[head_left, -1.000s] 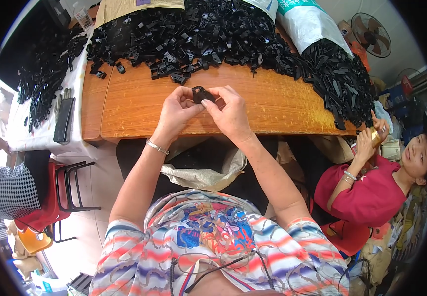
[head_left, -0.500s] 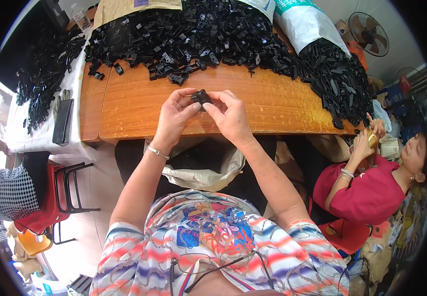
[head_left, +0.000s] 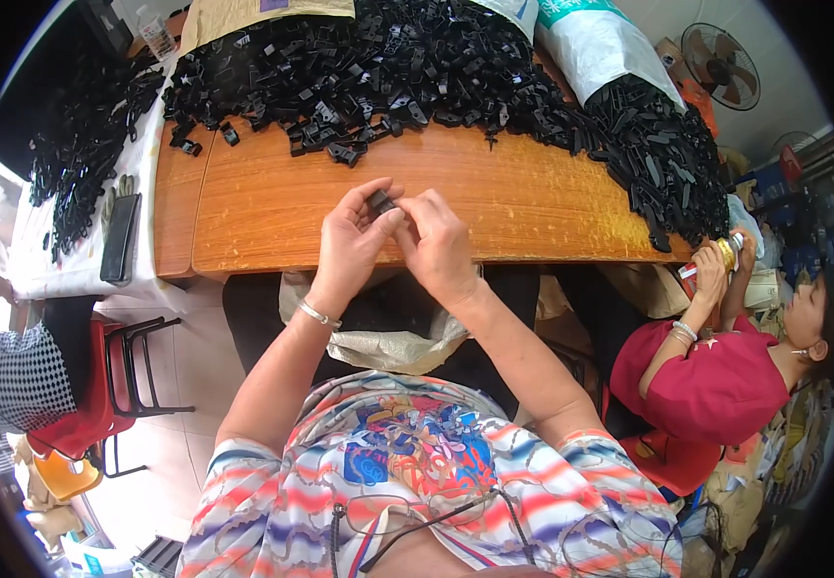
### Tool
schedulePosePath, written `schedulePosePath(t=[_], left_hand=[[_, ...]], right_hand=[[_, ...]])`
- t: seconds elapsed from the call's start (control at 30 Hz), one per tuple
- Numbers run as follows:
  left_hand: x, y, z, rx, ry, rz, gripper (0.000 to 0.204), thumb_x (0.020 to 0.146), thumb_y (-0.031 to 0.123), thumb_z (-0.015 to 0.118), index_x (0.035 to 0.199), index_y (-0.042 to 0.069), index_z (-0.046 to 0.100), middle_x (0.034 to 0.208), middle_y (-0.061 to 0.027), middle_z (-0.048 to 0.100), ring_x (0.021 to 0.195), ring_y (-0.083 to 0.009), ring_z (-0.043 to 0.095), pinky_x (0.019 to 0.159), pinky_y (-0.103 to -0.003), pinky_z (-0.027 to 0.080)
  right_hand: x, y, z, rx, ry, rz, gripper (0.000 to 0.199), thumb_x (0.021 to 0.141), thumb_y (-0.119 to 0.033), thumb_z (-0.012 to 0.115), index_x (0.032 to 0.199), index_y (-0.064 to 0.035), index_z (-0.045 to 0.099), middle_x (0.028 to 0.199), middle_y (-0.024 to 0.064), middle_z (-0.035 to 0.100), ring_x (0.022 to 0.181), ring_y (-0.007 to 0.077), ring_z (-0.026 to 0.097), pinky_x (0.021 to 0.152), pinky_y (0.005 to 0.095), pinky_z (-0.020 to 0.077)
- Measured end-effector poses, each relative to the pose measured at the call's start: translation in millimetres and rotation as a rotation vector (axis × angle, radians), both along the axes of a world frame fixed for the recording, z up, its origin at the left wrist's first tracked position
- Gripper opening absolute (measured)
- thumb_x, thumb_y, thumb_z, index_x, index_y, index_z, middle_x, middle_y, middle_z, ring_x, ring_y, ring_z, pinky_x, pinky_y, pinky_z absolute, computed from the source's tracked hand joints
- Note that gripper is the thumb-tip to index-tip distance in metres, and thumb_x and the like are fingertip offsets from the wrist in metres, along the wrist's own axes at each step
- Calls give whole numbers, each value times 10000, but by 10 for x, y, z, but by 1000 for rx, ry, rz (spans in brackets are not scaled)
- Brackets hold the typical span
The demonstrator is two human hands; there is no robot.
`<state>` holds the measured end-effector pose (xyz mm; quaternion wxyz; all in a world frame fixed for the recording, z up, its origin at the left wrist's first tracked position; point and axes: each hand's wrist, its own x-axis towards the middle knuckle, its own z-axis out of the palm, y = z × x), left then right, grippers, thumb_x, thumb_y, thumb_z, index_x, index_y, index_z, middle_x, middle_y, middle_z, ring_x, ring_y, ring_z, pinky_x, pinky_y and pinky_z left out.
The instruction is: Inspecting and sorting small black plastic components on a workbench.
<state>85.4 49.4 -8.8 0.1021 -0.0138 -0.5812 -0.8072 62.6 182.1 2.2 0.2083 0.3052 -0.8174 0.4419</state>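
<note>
A small black plastic part (head_left: 380,201) is pinched between the thumb and fingers of my left hand (head_left: 354,236), just above the table's near edge. My right hand (head_left: 436,246) is closed close against it, its fingertips meeting my left thumb at the part. Whether the right fingers grip the part itself or a second small piece is hidden. Beyond my hands, a big heap of black plastic parts (head_left: 369,77) covers the back of the wooden table (head_left: 292,212). Below the table edge, an open woven sack (head_left: 407,352) lies at my lap with dark contents.
Longer black pieces (head_left: 658,159) spill from a white sack (head_left: 595,48) at the right. A white-covered table (head_left: 147,241) at the left bears more black parts and a dark flat case (head_left: 121,236). A co-worker in a red top (head_left: 706,376) sits at right, holding a gold-coloured container (head_left: 728,252).
My hands have turned and shifted slightly; the part now sits more in my left fingers, while my right fingers have curled in. The co-worker's hands have lowered a little and tilted the container.
</note>
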Motion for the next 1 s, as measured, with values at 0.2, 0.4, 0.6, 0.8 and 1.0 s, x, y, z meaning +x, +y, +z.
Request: schedulePosePath(t=[0.2, 0.4, 0.6, 0.8, 1.0], left_hand=[[190, -58, 87, -143, -98, -45, 229, 955, 73, 586, 1147, -52, 586, 886, -36, 662, 790, -75, 605, 699, -214, 497], [540, -203, 17, -710, -31, -123, 268, 871, 97, 672, 1115, -2, 621, 856, -97, 691, 733, -174, 647, 691, -272, 506], [613, -370, 37, -893, 55, 64, 276, 814, 82, 721, 1070, 19, 640, 923, -117, 688, 832, -229, 681, 735, -302, 536], [-170, -659, 50, -1095, 191, 300, 267, 856, 35, 630, 1115, 94, 644, 889, -108, 641, 739, -244, 641, 654, -332, 510], [-684, -772, 74, -1411, 158, 248, 267, 820, 86, 684, 1081, 120, 642, 1028, -88, 537, 996, -284, 549, 810, -374, 508]], right_hand=[[159, 37, 66, -52, -138, -3, 227, 738, -71, 773, 873, -32, 594, 771, 98, 601, 642, 257, 624, 570, 354, 495], [-280, 384, 71, 157, -487, 246, 152, 789, -161, 746, 840, -29, 690, 761, 102, 671, 676, 218, 648, 639, 331, 506], [-1118, 274, 28, 165, -205, -163, 154, 822, -174, 702, 859, -25, 697, 848, 147, 691, 788, 293, 670, 708, 394, 522], [-1690, -33, 23, 359, -198, -400, 313, 852, -298, 703, 1027, -38, 688, 964, 160, 694, 945, 348, 654, 828, 417, 520], [-1743, -181, 12, 333, -387, -364, 281, 806, -283, 743, 1004, -89, 702, 1003, 151, 701, 974, 326, 660, 844, 408, 520]])
